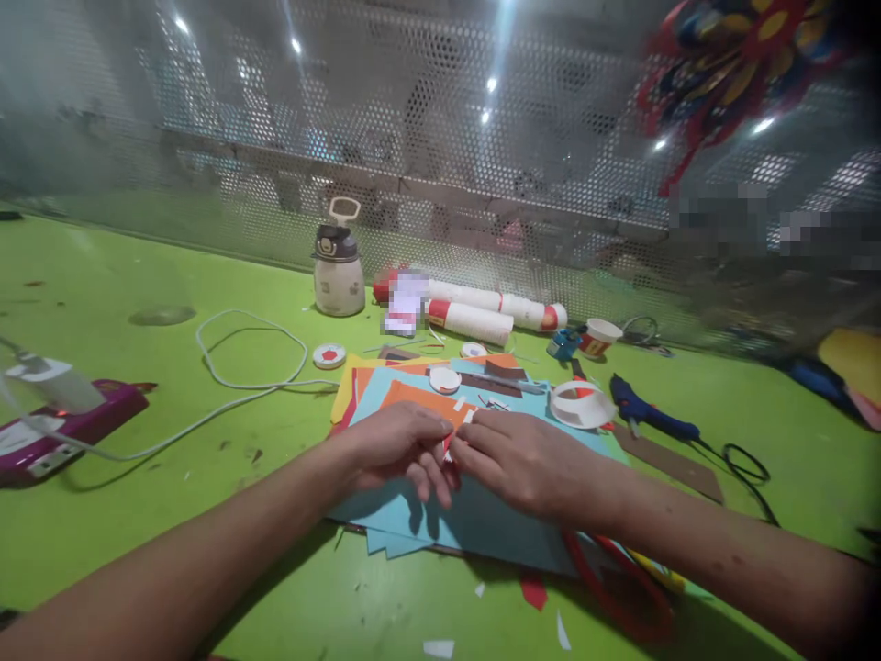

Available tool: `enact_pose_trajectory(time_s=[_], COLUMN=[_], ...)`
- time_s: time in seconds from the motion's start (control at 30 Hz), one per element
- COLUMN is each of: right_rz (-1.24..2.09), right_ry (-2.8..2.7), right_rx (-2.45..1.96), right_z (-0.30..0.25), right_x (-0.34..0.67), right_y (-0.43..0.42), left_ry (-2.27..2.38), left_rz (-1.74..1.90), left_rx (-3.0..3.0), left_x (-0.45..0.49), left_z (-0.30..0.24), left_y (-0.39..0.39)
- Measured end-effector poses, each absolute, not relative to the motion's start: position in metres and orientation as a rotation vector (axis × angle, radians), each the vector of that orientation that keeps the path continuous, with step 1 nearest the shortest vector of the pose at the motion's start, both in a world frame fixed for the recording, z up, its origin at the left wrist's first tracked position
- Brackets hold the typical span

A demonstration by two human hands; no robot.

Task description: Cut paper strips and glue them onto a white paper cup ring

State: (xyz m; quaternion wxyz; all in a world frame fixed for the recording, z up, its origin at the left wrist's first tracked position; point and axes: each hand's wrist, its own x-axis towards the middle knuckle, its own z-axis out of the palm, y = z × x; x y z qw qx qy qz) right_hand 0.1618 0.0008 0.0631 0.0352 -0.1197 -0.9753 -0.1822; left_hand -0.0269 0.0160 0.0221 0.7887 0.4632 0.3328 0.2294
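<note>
My left hand [399, 448] and my right hand [519, 456] meet over a pile of coloured paper. Pinched between their fingertips is a small red and white paper piece [448, 447], mostly covered by the fingers. The left hand's lower fingers hang loosely curled, while the right hand's fingers lie close together. Below them are light blue sheets [482, 523] and an orange sheet [406, 393]. A round white disc [444, 379] rests just beyond the hands. Under my right forearm lie red-handled scissors [630, 606], partly hidden.
A white ring [585, 407] and a blue glue gun [653, 413] lie to the right. Behind stand a bottle [339, 283], white rolls [474, 321] and a paper cup [600, 340]. At left, a cable [172, 445] runs from a purple power strip [103, 422]. Paper scraps [439, 649] lie in front.
</note>
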Motion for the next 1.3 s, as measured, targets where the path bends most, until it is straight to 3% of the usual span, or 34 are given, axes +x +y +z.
enact_pose_trajectory(time_s=[0.6, 0.83, 1.3], right_rz=[-0.322, -0.031, 0.139], right_ry=[-2.758, -2.555, -2.668], right_rx=[-0.414, -0.588, -0.723], right_z=[0.041, 0.026, 0.054], right_x=[0.171, 0.179, 0.190], right_y=[0.008, 0.004, -0.039], left_ry=[0.641, 0.608, 0.361], left_rz=[0.502, 0.462, 0.297], left_rx=[0.974, 1.065, 1.082], left_x=[-0.028, -0.026, -0.021], left_z=[0.019, 0.018, 0.029], left_y=[0.015, 0.011, -0.005])
